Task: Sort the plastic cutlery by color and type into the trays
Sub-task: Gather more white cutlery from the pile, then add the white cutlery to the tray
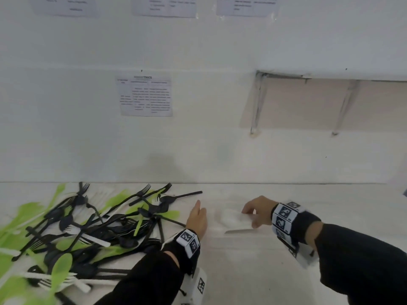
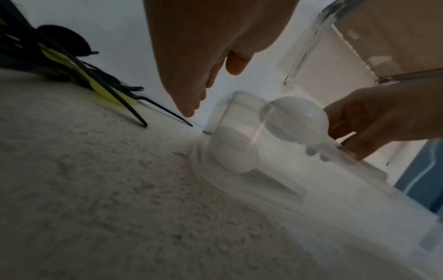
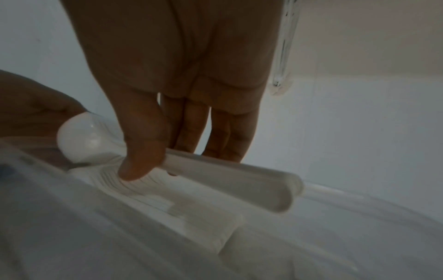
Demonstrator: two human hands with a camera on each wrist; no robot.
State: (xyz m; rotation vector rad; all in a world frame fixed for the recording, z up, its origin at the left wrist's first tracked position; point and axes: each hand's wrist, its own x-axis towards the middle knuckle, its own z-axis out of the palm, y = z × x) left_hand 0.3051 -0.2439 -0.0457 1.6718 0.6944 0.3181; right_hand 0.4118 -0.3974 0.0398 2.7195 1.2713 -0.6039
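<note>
A tangled heap of black, green and white plastic cutlery (image 1: 88, 230) covers the left of the white table. My left hand (image 1: 197, 214) lies just right of the heap with straight fingers and holds nothing; its fingertips (image 2: 189, 111) point down beside a clear tray (image 2: 223, 113). My right hand (image 1: 250, 216) pinches a white spoon (image 3: 81, 138) by its handle between thumb and fingers, low over that tray. More white spoons (image 3: 167, 191) lie stacked in the tray under it. A white knife (image 1: 239, 231) lies near the tray's front side.
The wall (image 1: 198, 150) rises directly behind the table, with printed sheets (image 1: 145, 95) taped to it. A black fork handle (image 2: 167, 113) sticks out of the heap toward the tray. Bare tabletop (image 1: 253, 271) stretches in front of both hands.
</note>
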